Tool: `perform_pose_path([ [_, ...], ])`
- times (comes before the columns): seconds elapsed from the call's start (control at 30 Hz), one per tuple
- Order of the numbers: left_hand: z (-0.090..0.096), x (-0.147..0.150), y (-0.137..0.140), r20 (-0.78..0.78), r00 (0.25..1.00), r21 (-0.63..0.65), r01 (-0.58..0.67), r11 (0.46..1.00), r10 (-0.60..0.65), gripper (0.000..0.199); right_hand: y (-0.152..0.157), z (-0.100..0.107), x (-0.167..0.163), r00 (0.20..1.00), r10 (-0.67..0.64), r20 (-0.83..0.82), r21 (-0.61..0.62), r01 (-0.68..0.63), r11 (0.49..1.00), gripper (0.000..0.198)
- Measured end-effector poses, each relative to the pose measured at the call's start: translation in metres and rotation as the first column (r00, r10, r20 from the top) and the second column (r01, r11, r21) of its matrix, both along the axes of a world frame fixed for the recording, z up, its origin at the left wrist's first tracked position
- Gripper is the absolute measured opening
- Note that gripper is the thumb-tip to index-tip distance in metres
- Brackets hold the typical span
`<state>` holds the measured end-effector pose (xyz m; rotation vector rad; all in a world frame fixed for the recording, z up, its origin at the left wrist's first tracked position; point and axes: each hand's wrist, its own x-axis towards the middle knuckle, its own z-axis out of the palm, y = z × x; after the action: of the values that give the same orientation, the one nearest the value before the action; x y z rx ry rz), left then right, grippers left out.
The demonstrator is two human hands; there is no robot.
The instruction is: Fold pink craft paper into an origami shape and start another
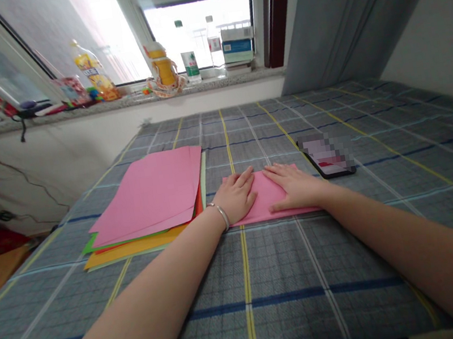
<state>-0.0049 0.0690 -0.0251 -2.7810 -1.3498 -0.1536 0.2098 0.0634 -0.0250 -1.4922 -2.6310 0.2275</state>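
A folded sheet of pink paper lies flat on the plaid cloth in front of me. My left hand rests palm down on its left part, fingers stretched out, a silver bangle on the wrist. On the right part my right hand is pressed flat too, with its thumb apart from the fingers. Between the two hands a strip of pink shows; the rest is partly covered by them. To the left is a loose stack of coloured paper, pink on top, with green, orange and red edges sticking out beneath.
A phone lies right of the pink paper. The grey plaid cloth spreads under everything. Along the windowsill stand several bottles, a yellow cup and a blue-and-white box. A grey curtain hangs at right.
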Motion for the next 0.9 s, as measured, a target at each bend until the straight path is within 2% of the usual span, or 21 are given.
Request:
perform_pose_path([
  [0.2,0.0027,-0.0010,-0.0022,-0.022,1.000,-0.076,-0.001,0.997,0.000,0.056,-0.0007,-0.0005,-0.0008,0.999,-0.002,0.033,-0.005,0.002,1.000,0.116],
  [0.4,0.0001,-0.0037,-0.0012,-0.041,0.998,-0.082,0.047,0.995,-0.050,0.100,0.0008,-0.0039,0.0005,1.000,0.015,0.021,0.003,-0.015,1.000,0.117],
  [0.47,-0.0010,-0.0042,-0.0004,-0.040,0.998,-0.093,0.049,0.994,-0.053,0.107,0.0012,-0.0051,0.0016,1.000,0.022,0.017,0.005,-0.022,1.000,0.119],
  [0.9,0.0083,-0.0028,-0.0014,-0.085,0.994,-0.130,0.057,0.990,-0.069,0.114,0.0022,0.0027,0.0088,0.997,0.049,0.063,-0.076,-0.044,0.996,0.127],
])
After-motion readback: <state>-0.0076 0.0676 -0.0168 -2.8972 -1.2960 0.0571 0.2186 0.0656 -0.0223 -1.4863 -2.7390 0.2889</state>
